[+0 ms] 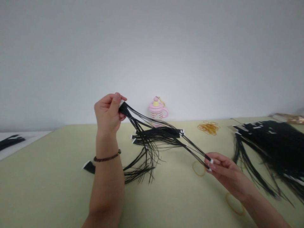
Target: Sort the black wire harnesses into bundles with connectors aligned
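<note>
My left hand [108, 110] is raised left of centre, pinching the white-tipped end of a black wire harness [123, 108]. From there, thin black wires slope down to the right, while others hang loose toward the table. At their lower end, my right hand [225, 171] grips small white connectors [210, 161] between thumb and fingers. Behind the stretched wires lie several more black harnesses [163, 131] with white ends. Another harness end [89, 167], black with a white edge, is partly covered by my left forearm.
A large heap of black harnesses [273, 142] covers the table's right side. Yellow rubber bands [209, 127] form a pile at the back; loose ones lie near my right hand. A pink cup-shaped object [156, 109] stands by the wall. Black pieces [10, 142] rest on white at far left.
</note>
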A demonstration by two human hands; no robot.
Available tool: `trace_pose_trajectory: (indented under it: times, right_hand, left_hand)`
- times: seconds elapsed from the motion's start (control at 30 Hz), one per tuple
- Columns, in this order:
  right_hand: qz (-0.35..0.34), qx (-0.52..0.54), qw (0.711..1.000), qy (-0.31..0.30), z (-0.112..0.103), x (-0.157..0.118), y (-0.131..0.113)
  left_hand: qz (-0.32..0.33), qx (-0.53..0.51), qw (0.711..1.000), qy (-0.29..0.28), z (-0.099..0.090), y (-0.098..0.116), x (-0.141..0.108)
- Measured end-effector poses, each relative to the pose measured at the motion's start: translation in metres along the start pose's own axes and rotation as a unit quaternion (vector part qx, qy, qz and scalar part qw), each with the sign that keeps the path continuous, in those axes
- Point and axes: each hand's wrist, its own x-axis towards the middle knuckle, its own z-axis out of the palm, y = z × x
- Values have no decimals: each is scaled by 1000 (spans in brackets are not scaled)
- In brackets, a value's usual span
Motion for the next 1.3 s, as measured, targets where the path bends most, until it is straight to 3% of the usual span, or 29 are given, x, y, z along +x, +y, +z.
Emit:
trace_pose_trajectory:
  times: [0.27, 0.57, 1.03, 1.3]
  right_hand:
    - [25, 30, 999, -26, -3, 3, -2]
    - [6, 40, 998, -38, 1, 3, -5]
    - [-4, 47, 997, -68, 1, 2, -10]
    - [-46, 17, 998, -39, 4, 2, -7]
  left_hand:
    - [4, 5, 1000, -10, -1, -1, 0]
    - [-6, 61, 998, 4, 1, 2, 1]
    - [-4, 58, 998, 9, 3, 4, 1]
    - [-11, 73, 997, 9, 2, 2, 1]
